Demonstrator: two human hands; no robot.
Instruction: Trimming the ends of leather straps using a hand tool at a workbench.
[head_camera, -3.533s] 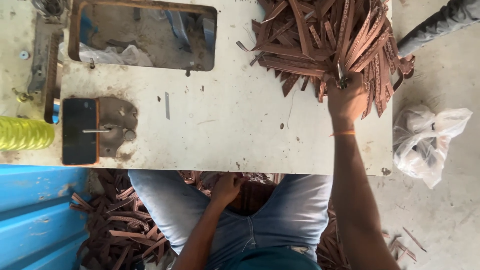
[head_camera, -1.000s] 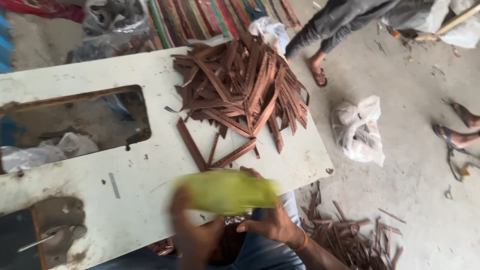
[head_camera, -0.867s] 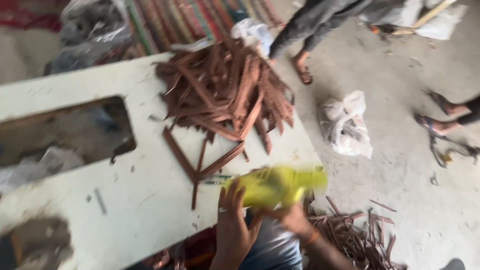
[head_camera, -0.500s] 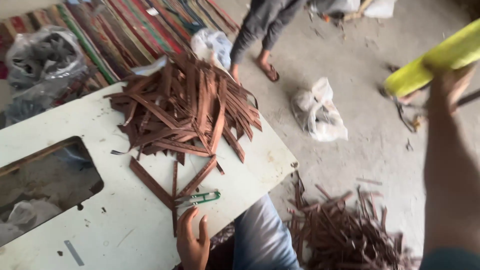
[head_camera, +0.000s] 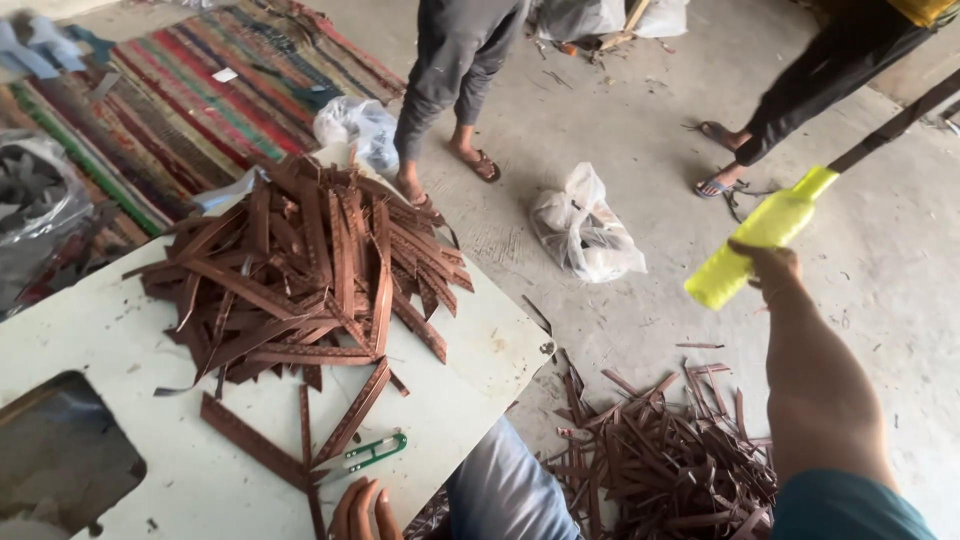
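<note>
Holding a yellow-green plastic bottle (head_camera: 765, 238) out over the concrete floor (head_camera: 880, 270), the right hand (head_camera: 770, 268) is closed around its lower part, arm stretched away from the table. Bottle tilted, neck pointing up and right. Left hand (head_camera: 362, 508): fingers loosely together, resting at the near edge of the white table (head_camera: 120, 330), just beside green thread snips (head_camera: 368, 455). Brown leather strips (head_camera: 310, 270) piled on the table; more strips (head_camera: 665, 460) on the floor. White plastic bag (head_camera: 585, 225) beyond.
</note>
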